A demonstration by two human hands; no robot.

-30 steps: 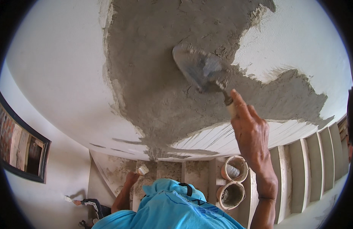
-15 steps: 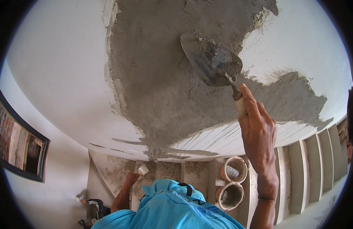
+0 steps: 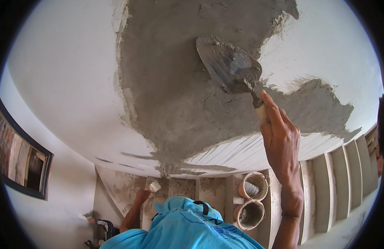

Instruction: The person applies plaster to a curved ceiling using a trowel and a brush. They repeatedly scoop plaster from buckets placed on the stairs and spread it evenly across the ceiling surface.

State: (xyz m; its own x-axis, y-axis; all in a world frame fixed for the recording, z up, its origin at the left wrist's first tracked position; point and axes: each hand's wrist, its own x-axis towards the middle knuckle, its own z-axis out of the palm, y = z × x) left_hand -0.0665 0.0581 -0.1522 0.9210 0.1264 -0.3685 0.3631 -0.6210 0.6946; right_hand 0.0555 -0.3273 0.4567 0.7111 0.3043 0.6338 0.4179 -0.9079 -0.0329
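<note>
My right hand (image 3: pixel 282 143) is closed round the pale handle of a pointed trowel (image 3: pixel 231 64). The trowel's broad metal blade, smeared with mortar, lies against or very close to the grey mortar patch (image 3: pixel 167 95) on the white wall (image 3: pixel 75 83). Low at the left, my left hand (image 3: pixel 142 194) grips a small brush (image 3: pixel 154 186) with a pale, dirty head. Its handle is mostly covered by my fingers. The mortar has ragged edges, and thin grey streaks run along its lower border.
Two buckets stand on the steps below the wall: one (image 3: pixel 244 186) holds a pale ribbed object, the other (image 3: pixel 237 216) grey mix. Concrete stairs (image 3: pixel 319 195) run along the right. A dark-framed opening (image 3: pixel 46 174) is at far left. Dark striped clothing (image 3: pixel 107 228) shows lower left.
The trowel and my right hand have barely shifted, slightly left in the picture. The mortar around the blade looks a little smoother. My left hand keeps the brush in nearly the same place.
</note>
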